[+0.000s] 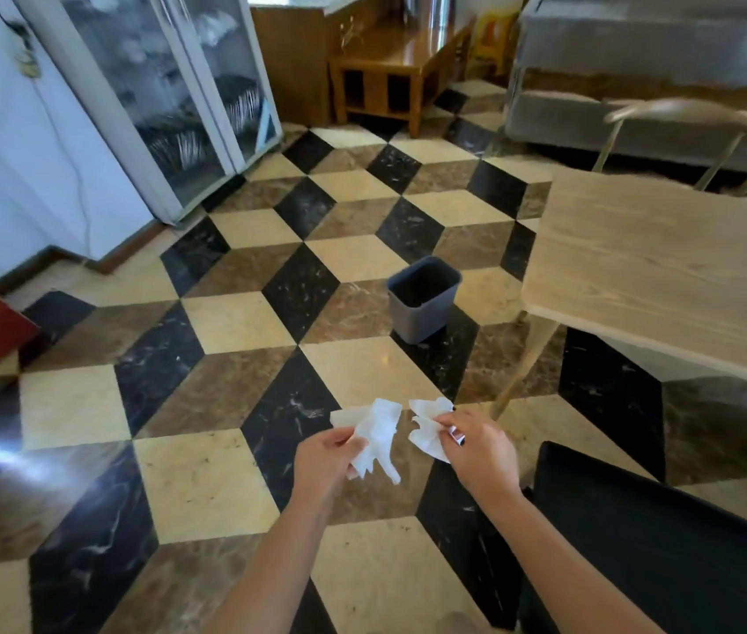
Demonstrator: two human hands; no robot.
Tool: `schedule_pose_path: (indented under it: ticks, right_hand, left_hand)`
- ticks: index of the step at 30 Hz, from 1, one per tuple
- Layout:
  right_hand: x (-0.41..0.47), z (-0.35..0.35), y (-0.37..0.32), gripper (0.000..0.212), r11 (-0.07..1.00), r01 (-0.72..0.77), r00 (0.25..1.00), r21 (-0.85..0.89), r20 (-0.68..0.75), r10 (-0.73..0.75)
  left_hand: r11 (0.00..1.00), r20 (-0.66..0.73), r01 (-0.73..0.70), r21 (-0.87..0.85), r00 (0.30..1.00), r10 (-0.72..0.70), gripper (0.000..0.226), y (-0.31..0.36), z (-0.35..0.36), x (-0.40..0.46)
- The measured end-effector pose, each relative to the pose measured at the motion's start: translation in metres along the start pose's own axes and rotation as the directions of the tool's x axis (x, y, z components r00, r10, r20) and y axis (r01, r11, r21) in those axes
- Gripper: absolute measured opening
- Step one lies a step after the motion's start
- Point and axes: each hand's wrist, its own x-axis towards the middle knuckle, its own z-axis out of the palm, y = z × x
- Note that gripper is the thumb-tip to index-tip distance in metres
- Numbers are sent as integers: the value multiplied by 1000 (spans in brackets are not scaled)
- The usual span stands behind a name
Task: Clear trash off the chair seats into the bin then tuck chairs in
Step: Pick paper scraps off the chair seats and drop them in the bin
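Both hands are full right now: left hand (327, 455) pinches a crumpled tissue (378, 434), right hand (477, 450) grips another tissue (426, 425) plus some small dark thing I can't make out. The bin (422, 299) sits on the floor ahead, near the table (664, 276) corner, well apart from the hands. I'd walk right up and let go directly over the opening, since tissue drifts. The black chair seat (646, 546) looks clear.

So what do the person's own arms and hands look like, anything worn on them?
Both forearms are bare up to the frame's bottom edge: no sleeves, gloves, watch or bracelets show. The left hand has no visible ring. The right hand has dark-painted fingernails, and a small dark and light striped item sits at its fingers; what that is cannot be told.
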Motion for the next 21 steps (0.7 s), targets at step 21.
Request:
schedule_pose_path:
  ticks: [21]
  right_hand:
    - [328,26,3,18,980,-176,984,97,40,173]
  left_hand:
    - [990,-2,-60,124,998,60,25,167,75,305]
